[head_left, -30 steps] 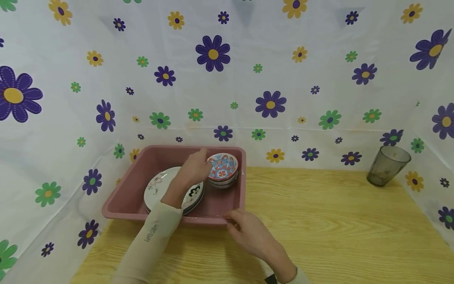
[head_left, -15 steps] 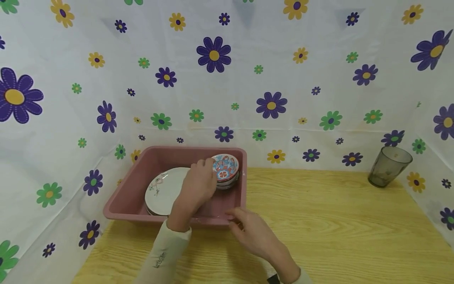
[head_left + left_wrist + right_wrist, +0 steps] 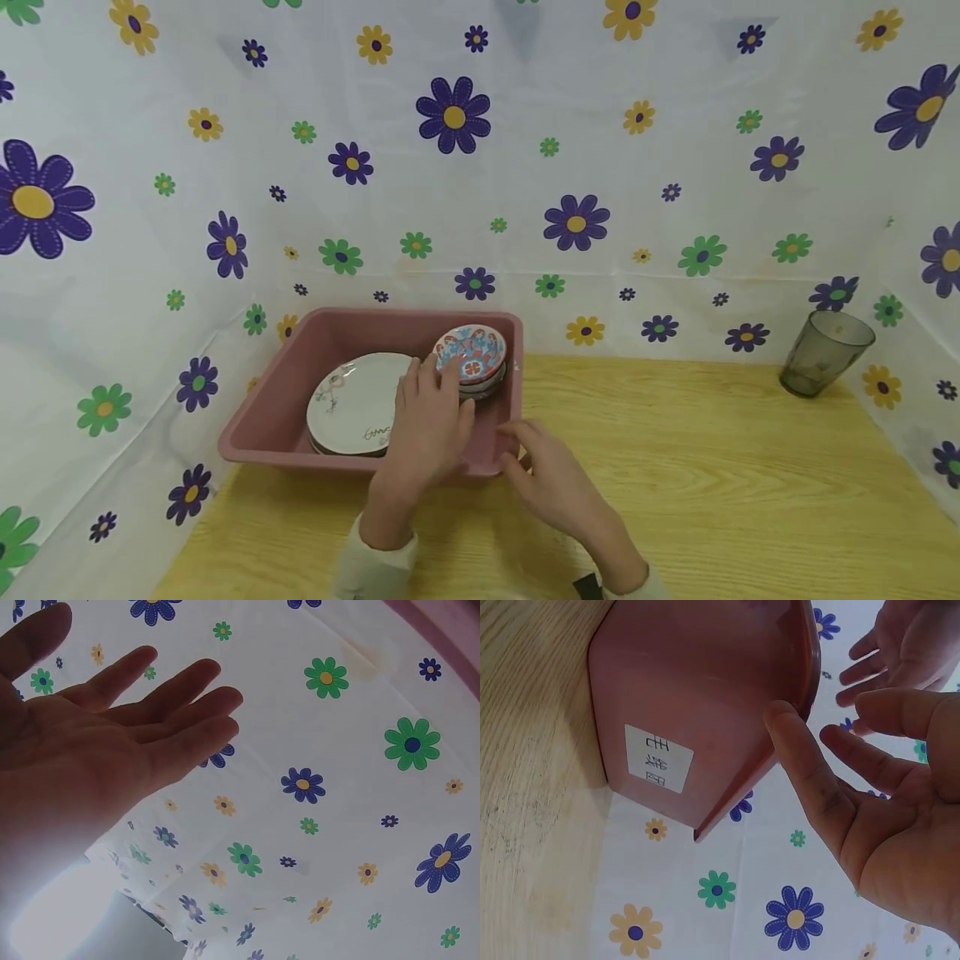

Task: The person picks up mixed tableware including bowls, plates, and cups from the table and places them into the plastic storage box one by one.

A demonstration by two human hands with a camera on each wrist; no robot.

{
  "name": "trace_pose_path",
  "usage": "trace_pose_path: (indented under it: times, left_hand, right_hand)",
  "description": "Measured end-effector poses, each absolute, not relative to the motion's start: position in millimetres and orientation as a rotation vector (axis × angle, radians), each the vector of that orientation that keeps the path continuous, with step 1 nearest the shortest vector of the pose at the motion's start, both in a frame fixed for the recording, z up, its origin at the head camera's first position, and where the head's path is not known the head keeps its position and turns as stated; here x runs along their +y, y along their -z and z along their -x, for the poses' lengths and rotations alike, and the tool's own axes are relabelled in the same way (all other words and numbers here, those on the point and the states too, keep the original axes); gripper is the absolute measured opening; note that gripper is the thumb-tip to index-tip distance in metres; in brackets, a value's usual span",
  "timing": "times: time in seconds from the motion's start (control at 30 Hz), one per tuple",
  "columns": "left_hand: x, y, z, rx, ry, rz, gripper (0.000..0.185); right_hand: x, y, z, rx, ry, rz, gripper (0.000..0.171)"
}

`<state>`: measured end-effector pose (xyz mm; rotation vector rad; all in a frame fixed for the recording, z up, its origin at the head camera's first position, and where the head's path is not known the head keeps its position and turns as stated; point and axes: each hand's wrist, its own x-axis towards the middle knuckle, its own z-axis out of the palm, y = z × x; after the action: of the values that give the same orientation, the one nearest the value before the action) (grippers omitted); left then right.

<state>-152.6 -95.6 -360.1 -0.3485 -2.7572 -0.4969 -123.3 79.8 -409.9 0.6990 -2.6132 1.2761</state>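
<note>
A pink plastic basin [image 3: 266, 408] holds a stack of white plates [image 3: 352, 404] and, in its right back corner, a stack of small bowls. The top bowl [image 3: 480, 354] has a red and blue pattern. My left hand [image 3: 427, 417] is over the basin with its fingers spread, covering the plates' right side; its fingertips overlap the top bowl's edge, contact unclear. In the left wrist view that palm [image 3: 97, 750] holds nothing. My right hand [image 3: 555, 479] is at the basin's front right corner, fingers loosely bent; the right wrist view has a fingertip [image 3: 781, 712] at the rim.
A tinted glass tumbler [image 3: 825, 354] stands at the back right of the wooden table [image 3: 697, 467]. Flower-printed white sheeting [image 3: 495, 183] closes off the back and sides. A white label [image 3: 658, 759] with written characters is on the basin's outer wall.
My left hand has drawn back from the bowls toward the front, and its fingers have spread. My right hand has shifted slightly right along the basin's corner. Basin and dishes stay in place.
</note>
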Motion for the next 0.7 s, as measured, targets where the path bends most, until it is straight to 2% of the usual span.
trace_pose_path:
  times: [0.3,0.7]
  left_hand:
    - [-89.8,360.5,140.6,-2.812,0.506,0.374,0.069]
    - [-93.6,364.2,138.7,-2.853,0.534,0.462,0.077]
  right_hand:
    - [90.6,404.0,125.5,-2.635,-1.322,-0.572,0.033]
    - [114.8,400.4,130.5,-2.656,-1.210,-0.430,0.039]
